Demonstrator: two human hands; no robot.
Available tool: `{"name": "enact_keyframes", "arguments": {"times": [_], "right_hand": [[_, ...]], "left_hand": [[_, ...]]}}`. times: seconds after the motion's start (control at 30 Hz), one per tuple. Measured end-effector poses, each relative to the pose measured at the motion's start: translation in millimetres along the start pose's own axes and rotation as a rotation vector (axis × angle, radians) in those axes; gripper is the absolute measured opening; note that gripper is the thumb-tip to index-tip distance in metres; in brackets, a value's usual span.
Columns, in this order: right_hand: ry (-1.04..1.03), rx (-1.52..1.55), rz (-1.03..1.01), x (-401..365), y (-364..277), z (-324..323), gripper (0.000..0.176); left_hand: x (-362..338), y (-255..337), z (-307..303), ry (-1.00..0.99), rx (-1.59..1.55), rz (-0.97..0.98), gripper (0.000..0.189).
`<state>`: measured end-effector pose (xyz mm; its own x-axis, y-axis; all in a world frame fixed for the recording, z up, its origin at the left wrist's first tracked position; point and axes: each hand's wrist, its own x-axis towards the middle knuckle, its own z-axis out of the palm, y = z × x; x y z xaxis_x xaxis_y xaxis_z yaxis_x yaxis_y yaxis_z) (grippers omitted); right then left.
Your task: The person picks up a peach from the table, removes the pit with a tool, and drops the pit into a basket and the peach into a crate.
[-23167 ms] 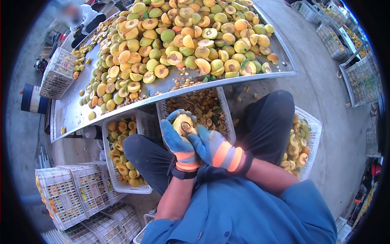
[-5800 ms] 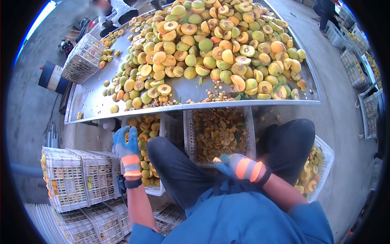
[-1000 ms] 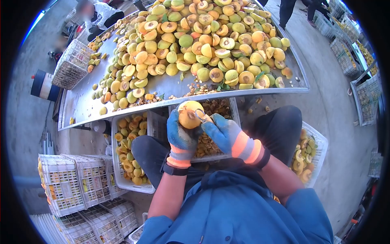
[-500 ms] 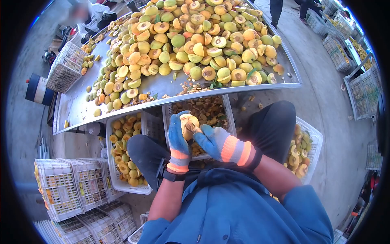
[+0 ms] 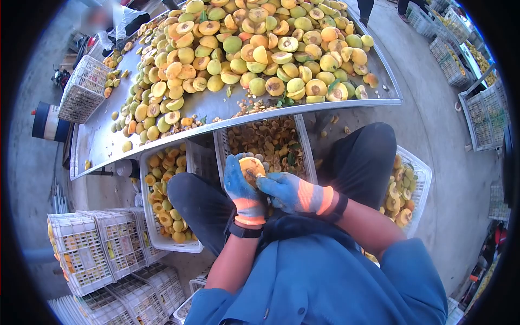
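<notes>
My left hand (image 5: 243, 190), in a blue and orange glove, grips a halved yellow peach (image 5: 252, 168) with its cut face up, over the middle crate (image 5: 301, 142) of pits and scraps. My right hand (image 5: 284, 190), gloved the same way, presses against the peach's lower right side; a small pitting tool seen in it earlier is hidden now. Both hands hover above my lap, between my knees, just in front of the steel table (image 5: 103, 142).
A big heap of whole and halved peaches (image 5: 244, 49) covers the table. A crate of halves (image 5: 162, 200) stands at my left knee, another crate (image 5: 403, 189) at my right. Stacked empty crates (image 5: 92, 254) sit lower left. Another person (image 5: 105, 21) works at the far end.
The peach and both hands dropped from just under the table edge to lower over the pit crate. The peach's cut face now points up, and the right hand closed in on it.
</notes>
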<state>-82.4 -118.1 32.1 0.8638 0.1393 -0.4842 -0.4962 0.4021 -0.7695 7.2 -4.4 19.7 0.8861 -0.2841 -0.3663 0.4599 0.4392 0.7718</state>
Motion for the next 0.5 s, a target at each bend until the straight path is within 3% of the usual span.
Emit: {"name": "enact_keyframes", "arguments": {"times": [0.1,0.27,0.47,0.5], "right_hand": [[-0.014,0.011,0.078,-10.7,-20.3,1.6,0.047],[-0.101,0.110,0.193,-10.3,-21.1,-9.0,0.047],[0.012,-0.056,0.155,-5.3,-11.7,-9.0,0.043],[-0.067,0.085,0.203,-6.4,-12.4,-14.9,0.043]], "left_hand": [[0.9,-1.4,10.0,0.084,-0.012,-0.020,0.053],[2.5,-11.0,0.6,-0.075,0.000,0.047,0.054],[7.0,-28.6,-13.8,-0.143,0.070,0.057,0.054],[9.8,-30.7,-13.2,-0.148,0.099,0.066,0.054]]}}
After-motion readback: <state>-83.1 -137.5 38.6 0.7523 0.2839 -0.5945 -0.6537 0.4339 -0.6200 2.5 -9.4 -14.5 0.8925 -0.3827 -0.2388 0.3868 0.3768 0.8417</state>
